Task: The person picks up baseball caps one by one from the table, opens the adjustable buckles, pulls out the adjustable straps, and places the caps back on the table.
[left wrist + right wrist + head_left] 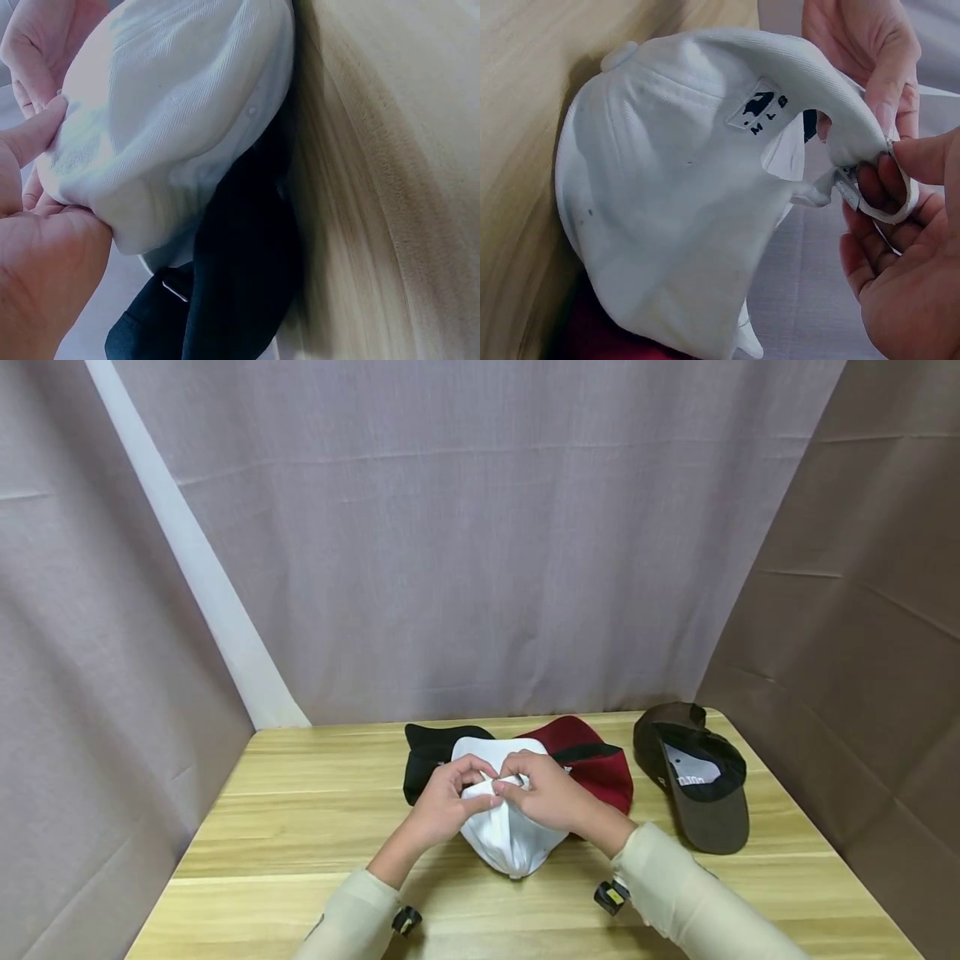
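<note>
A white baseball cap (517, 843) lies in front of me, its brim pointing away and the button of its crown toward me. My left hand (441, 803) pinches the cap's back edge between thumb and fingers. From the other side, my right hand (553, 793) pinches the back strap (902, 215), fingertips inside its loop near a small metal buckle (847, 189). Both hands' fingertips meet at the strap. Dark MLB lettering with a small logo (757, 105) shows on the crown in the right wrist view.
Partly behind the white cap are a black cap (420, 777) on the left and a dark red cap (607, 777) on the right. A dark brown cap (712, 822) sits farther right, its inside showing. Grey curtains (480, 568) enclose the wooden table (300, 852).
</note>
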A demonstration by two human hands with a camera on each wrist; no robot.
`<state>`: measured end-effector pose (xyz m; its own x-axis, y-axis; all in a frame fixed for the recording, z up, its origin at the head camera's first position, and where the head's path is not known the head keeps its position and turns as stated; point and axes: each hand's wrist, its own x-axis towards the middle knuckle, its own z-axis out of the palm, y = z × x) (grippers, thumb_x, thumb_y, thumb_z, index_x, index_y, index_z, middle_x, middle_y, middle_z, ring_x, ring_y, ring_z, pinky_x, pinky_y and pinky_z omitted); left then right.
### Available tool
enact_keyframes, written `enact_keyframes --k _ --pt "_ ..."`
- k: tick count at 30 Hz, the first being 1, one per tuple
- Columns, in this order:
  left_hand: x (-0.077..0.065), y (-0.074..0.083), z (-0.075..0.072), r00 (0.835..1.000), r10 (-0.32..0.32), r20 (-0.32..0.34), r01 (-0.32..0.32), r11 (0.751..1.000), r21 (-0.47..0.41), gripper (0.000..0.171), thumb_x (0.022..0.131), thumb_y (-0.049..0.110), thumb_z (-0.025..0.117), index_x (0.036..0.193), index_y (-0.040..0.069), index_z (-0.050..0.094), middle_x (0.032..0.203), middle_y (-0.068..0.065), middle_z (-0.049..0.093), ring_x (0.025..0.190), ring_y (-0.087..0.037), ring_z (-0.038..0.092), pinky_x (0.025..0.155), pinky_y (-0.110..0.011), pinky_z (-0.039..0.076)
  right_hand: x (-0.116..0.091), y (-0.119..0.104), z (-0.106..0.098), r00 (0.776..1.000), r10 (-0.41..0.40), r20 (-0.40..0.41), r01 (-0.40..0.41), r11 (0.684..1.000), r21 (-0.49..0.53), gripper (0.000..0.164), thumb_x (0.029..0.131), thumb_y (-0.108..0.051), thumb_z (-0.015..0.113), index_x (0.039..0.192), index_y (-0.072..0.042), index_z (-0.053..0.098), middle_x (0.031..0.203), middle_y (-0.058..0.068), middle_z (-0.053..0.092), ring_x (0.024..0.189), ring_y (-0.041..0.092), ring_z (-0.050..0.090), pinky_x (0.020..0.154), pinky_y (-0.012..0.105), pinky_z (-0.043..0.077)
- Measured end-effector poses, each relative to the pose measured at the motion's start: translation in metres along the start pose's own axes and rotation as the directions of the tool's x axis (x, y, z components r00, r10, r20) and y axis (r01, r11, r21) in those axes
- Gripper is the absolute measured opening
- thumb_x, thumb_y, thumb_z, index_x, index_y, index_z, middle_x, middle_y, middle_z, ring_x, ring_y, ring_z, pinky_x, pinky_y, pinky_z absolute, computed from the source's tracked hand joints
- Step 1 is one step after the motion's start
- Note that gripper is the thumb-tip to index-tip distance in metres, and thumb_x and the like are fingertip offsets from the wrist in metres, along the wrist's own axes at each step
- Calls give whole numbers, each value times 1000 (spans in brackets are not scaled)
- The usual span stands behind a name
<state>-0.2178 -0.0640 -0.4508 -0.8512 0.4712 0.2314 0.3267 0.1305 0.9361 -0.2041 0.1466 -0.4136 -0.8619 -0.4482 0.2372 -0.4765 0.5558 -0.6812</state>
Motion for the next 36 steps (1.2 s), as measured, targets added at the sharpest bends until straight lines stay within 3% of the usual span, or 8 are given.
enact_keyframes --k 11,26,36 --pt "0 -1 0 1000 2 -4 -2 1000 -5 27 92 7 81 116 7 69 89 -16 73 78 -5 61 75 -21 50 -1 3 2 1000 -11 -9 12 1000 14 19 101 -15 71 83 -20 70 88 -7 67 91 9 56 86 35 50" --pt "0 -3 0 1000 24 20 -23 999 -31 28 92 3 79 117 4 67 99 -21 78 86 -2 66 78 -19 53 -4 5 1 999 37 -1 -36 997 73 17 102 -16 70 85 -21 71 96 -4 71 95 12 60 88 28 47" --pt "0 -4 -1 1000 22 23 -20 998 -52 29 91 1 79 117 3 67 100 -22 77 84 -2 65 76 -19 53 -4 7 0 1000 26 -2 -25 996 83 17 101 -15 71 85 -20 72 91 -5 70 92 10 59 86 27 47"
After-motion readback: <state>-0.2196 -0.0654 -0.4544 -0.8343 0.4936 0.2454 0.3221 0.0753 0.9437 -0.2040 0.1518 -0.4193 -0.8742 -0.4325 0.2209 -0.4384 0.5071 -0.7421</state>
